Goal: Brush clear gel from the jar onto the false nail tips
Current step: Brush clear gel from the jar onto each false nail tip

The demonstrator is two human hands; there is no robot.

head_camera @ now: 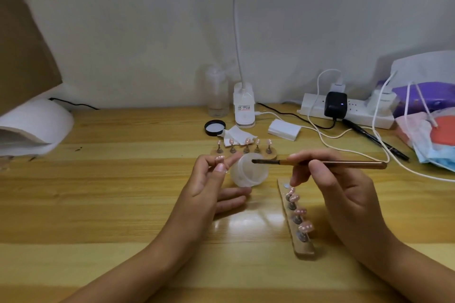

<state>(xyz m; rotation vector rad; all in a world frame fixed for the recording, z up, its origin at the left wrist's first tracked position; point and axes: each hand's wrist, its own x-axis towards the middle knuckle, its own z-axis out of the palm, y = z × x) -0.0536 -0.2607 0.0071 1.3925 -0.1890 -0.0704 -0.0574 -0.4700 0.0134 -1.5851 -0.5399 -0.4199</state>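
Observation:
My left hand (211,187) pinches a pink false nail tip (219,158) between thumb and fingers, and its lower fingers lie beneath the frosted gel jar (248,173), which is tilted with its mouth toward me. My right hand (339,184) grips a gold-handled brush (320,163); its dark bristles are at the jar's mouth. A wooden strip (299,246) carrying several pink nail tips on stands runs toward me beneath my right hand. A second row of nail tips on stands (246,146) sits behind the jar.
The jar's black lid (214,127) and crumpled tissue (236,136) lie further back, near a clear bottle (218,92) and a white lamp base (244,106). A white nail lamp (32,125) is at left. A power strip (349,112), cables, a pen (374,138) and masks crowd the right.

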